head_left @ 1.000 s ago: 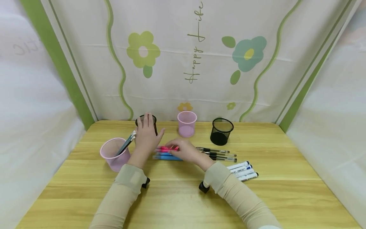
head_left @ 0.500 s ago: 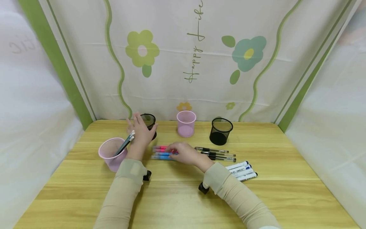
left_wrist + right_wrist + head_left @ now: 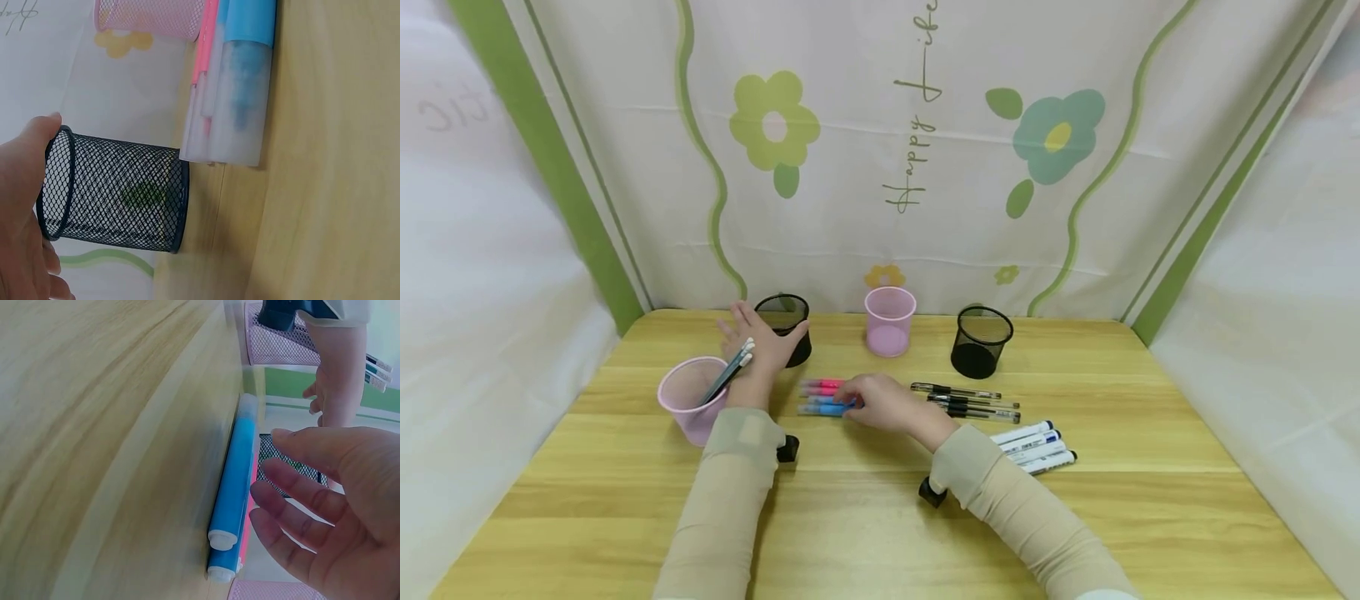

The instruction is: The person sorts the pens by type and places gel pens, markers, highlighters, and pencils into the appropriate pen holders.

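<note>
My left hand point(image 3: 754, 346) is spread in front of a black mesh pen cup point(image 3: 797, 346), thumb at one side of its rim and fingers at the other. In the left wrist view the upright cup point(image 3: 119, 190) appears sideways, with nothing visible inside. My right hand point(image 3: 883, 402) hovers at the highlighters, covering their right ends. Its fingers are loosely bent and apart from the thumb in the right wrist view, with nothing between them. Pink highlighters point(image 3: 820, 387) and blue highlighters point(image 3: 823, 409) lie side by side on the table.
Left of my left hand, a pink mesh cup point(image 3: 696, 421) holds several pencils point(image 3: 727, 377). Another pink cup point(image 3: 890, 325) and a second black cup point(image 3: 981, 343) stand at the back. Black gel pens point(image 3: 973, 407) and white markers point(image 3: 1037, 450) lie to the right on the wooden table point(image 3: 865, 533).
My left hand has shifted left and slightly down from in front of the black cup, uncovering its rim. My right hand has moved slightly towards me, from the pink highlighters to the blue ones.
</note>
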### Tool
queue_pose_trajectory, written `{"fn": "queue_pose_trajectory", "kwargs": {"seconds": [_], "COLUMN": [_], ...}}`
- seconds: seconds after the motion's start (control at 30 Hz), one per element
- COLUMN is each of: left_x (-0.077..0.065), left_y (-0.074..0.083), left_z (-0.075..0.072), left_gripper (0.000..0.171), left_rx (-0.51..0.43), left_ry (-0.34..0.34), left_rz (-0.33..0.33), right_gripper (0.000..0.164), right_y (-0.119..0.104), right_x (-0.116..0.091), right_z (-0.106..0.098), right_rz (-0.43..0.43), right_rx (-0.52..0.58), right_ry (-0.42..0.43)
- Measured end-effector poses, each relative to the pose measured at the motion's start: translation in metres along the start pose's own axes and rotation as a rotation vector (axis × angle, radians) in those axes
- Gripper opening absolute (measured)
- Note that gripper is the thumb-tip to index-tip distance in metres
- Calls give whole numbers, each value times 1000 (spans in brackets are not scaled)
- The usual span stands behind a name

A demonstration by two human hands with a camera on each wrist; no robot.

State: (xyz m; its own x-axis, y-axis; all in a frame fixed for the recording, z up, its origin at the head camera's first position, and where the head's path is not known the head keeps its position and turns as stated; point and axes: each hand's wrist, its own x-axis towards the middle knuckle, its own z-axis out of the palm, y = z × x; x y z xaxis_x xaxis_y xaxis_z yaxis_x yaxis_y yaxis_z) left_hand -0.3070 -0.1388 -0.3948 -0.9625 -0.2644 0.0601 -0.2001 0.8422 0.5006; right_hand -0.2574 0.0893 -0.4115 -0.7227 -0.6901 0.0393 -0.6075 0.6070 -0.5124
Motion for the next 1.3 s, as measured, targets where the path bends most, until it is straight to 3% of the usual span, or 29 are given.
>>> {"fn": "queue_pose_trajectory", "kwargs": {"seconds": [0.2, 0.8, 1.3], "left_x": [7, 7, 7], "left_y": [-3, 1, 4], "left_z": [3, 3, 7], "left_gripper": [133, 129, 125], "left_rx": [16, -29, -88], "left_ry": [15, 2, 2], "left_rz": [-15, -25, -26], "right_gripper": [24, 27, 29], "right_y": [-2, -8, -11], "right_x": [4, 11, 14], "right_z": [3, 5, 10], "right_rz": [15, 56, 40], "right_rx": [-56, -149, -338], "right_ry": [-14, -44, -67]}}
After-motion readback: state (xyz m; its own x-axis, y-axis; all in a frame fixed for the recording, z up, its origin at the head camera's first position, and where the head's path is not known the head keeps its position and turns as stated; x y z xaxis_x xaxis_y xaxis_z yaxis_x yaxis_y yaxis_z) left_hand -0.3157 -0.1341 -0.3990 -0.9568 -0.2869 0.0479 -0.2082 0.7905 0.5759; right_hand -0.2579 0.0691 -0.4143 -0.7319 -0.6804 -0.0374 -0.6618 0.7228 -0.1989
